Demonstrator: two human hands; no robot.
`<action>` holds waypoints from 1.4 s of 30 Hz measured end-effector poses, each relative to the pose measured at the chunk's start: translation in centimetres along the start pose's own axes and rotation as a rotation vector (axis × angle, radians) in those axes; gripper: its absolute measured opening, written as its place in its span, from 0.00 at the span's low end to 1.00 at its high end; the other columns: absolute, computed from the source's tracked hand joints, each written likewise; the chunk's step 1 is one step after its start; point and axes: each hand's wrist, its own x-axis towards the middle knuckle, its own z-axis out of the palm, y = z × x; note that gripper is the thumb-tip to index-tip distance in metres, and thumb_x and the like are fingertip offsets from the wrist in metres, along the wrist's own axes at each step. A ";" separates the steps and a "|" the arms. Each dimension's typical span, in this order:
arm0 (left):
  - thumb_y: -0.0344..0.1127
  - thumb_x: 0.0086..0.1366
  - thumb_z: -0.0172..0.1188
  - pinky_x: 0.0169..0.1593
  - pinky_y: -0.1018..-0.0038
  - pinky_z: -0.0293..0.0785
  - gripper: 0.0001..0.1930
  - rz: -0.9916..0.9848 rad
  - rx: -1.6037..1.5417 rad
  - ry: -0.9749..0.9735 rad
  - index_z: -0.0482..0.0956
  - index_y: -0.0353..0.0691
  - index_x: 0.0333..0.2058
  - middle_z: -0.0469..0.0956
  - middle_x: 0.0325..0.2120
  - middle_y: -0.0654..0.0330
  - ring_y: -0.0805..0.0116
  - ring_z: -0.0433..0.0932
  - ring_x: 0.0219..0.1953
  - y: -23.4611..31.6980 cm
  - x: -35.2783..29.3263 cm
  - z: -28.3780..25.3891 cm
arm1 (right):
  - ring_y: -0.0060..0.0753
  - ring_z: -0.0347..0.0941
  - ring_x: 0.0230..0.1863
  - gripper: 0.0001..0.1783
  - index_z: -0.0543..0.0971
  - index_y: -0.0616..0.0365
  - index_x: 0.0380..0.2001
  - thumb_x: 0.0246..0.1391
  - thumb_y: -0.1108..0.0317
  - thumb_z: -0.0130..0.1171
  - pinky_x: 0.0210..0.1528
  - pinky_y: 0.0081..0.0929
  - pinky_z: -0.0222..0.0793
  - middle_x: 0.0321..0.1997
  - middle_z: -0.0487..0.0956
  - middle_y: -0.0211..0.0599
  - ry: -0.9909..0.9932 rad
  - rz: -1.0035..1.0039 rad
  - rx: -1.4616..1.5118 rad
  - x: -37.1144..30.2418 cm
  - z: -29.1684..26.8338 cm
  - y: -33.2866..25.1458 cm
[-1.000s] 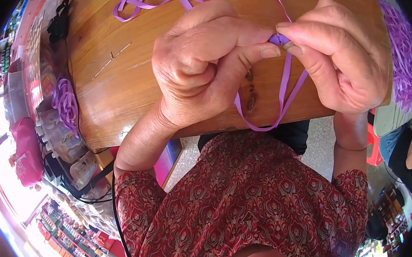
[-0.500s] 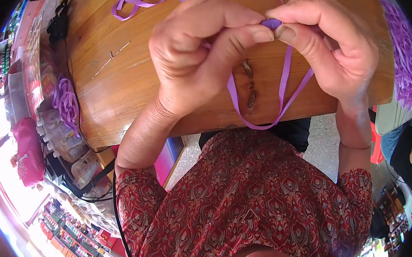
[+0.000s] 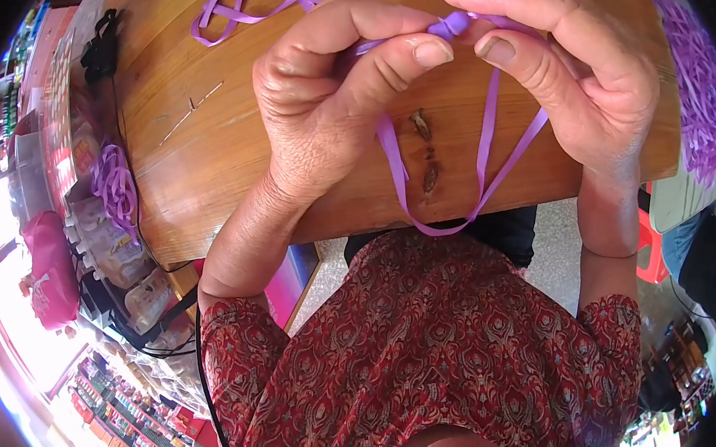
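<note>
My left hand (image 3: pixel 335 81) is closed, its thumb and forefinger pinching a small purple plastic clasp (image 3: pixel 450 25) on a flat purple lanyard strap (image 3: pixel 488 125). My right hand (image 3: pixel 588 73) is just right of the clasp. Its thumb and forefinger tips are apart, and the strap passes between them into the curled hand. What the other right fingers do is partly hidden. Below both hands, the strap hangs in a loop past the near table edge.
More purple straps (image 3: pixel 261 13) lie on the wooden table (image 3: pixel 214 147) at the far left, near a thin metal rod (image 3: pixel 190 114). Purple strands (image 3: pixel 695 97) are heaped at the right. A strap bundle (image 3: pixel 114 181), black cord (image 3: pixel 102 48) and pink pouch (image 3: pixel 50 268) are on the left.
My right thumb and forefinger have come off the clasp and spread apart. The clasp has shifted slightly left and up in my left hand, and more of it shows.
</note>
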 end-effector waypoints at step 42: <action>0.42 0.69 0.44 0.21 0.82 0.56 0.16 0.035 -0.533 0.256 0.73 0.37 0.29 0.65 0.17 0.68 0.81 0.60 0.18 11.5 -2.6 -2.8 | 0.13 0.59 0.16 0.26 0.72 0.71 0.44 0.52 0.57 0.60 0.17 0.13 0.46 0.15 0.70 0.27 -0.383 0.349 0.820 -4.2 7.1 -4.7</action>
